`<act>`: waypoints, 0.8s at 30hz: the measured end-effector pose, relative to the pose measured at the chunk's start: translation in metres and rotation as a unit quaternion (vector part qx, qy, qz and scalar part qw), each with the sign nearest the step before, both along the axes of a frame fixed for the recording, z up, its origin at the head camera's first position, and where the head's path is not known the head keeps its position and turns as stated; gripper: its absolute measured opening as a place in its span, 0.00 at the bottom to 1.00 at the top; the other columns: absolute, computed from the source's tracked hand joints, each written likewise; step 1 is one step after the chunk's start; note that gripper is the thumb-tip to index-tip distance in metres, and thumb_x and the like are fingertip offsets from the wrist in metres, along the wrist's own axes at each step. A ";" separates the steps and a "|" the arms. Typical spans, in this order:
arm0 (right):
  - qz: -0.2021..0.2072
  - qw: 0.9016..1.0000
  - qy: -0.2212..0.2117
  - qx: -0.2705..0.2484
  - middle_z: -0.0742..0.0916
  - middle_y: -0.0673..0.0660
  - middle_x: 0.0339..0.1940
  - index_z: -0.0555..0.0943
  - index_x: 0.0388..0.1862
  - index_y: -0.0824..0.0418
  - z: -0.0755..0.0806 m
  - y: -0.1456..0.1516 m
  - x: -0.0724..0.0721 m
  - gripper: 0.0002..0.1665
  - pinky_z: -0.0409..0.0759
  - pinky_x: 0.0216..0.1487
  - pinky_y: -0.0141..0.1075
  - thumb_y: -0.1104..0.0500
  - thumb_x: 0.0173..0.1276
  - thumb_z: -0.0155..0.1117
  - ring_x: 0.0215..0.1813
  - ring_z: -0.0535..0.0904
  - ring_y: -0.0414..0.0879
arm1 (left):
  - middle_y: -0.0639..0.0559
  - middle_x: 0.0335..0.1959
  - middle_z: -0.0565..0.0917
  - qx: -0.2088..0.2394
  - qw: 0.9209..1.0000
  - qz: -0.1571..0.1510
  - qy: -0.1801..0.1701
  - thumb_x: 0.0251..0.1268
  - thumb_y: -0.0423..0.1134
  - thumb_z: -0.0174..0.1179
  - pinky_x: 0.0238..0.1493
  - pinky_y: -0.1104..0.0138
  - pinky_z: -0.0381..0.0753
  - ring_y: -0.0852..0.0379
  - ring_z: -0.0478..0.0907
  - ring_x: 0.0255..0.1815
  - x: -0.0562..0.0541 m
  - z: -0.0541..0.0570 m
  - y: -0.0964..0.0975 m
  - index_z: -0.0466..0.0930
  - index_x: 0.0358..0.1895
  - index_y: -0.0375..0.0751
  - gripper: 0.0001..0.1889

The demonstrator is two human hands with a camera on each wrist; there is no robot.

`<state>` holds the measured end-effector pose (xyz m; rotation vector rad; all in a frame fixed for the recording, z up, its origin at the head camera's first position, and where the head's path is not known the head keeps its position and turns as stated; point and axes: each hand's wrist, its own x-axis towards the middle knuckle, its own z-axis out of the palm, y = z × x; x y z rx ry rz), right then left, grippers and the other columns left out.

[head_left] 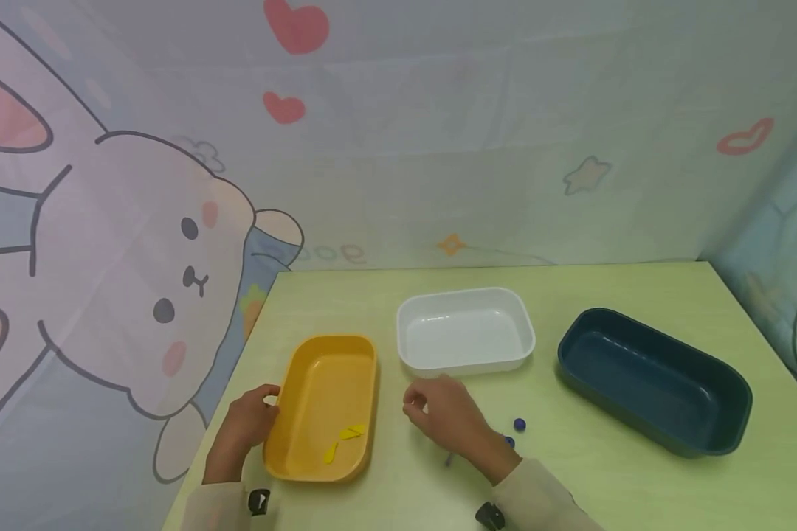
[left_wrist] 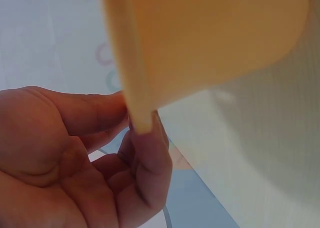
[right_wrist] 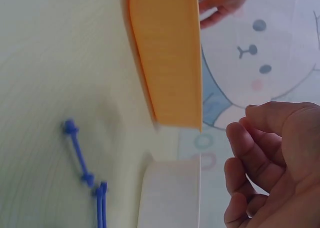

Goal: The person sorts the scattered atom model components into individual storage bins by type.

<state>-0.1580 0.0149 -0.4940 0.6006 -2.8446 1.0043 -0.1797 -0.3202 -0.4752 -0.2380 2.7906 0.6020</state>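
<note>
The hands split their duties here: the left hand (head_left: 244, 420) pinches the rim of a yellow, rounded-rectangular, plastic-looking tray (head_left: 325, 376), while the right hand (head_left: 448, 413) hovers just in front of a white, shallow, rounded tray (head_left: 465, 332), fingers loosely curled, nothing visible in its grasp. And the score so far? A few small, flat yellow pieces (head_left: 352, 432) lie inside the yellow tray, apparently the part already done. Slim blue pieces with knobbed ends (right_wrist: 78, 150) lie loose on the pale green surface (head_left: 385, 509), seemingly what's left; their full count is hidden behind the right forearm. The yellow tray sits near the left edge; a dark blue, deep, rounded tray (head_left: 651, 376) angles towards the right one. Between them, in front of the white tray, there's decent room to move.
</note>
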 end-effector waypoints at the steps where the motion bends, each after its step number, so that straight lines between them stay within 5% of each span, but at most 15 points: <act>1: -0.007 1.000 -0.005 -0.002 0.85 0.42 0.26 0.86 0.33 0.50 0.000 0.006 0.002 0.02 0.75 0.40 0.34 0.56 0.66 0.69 0.34 0.76 0.38 | 0.31 0.53 0.85 0.000 1.000 0.001 -0.002 0.73 0.32 0.53 0.47 0.51 0.85 0.44 0.86 0.46 0.000 -0.001 0.000 0.75 0.65 0.31 0.20; 15: -0.076 0.996 -0.050 0.001 0.85 0.39 0.24 0.86 0.30 0.48 -0.011 0.059 0.029 0.04 0.74 0.38 0.34 0.59 0.60 0.72 0.33 0.74 0.37 | 0.31 0.51 0.86 0.000 1.000 -0.007 0.006 0.73 0.31 0.53 0.46 0.51 0.85 0.43 0.86 0.46 -0.001 -0.001 0.000 0.75 0.64 0.31 0.20; 24: -0.102 0.991 -0.087 0.011 0.78 0.32 0.14 0.85 0.32 0.48 -0.024 0.078 0.047 0.04 0.75 0.44 0.37 0.59 0.62 0.70 0.32 0.73 0.36 | 0.31 0.50 0.86 0.002 1.000 -0.009 0.015 0.73 0.31 0.53 0.45 0.51 0.85 0.43 0.86 0.45 0.001 0.000 0.001 0.76 0.64 0.30 0.19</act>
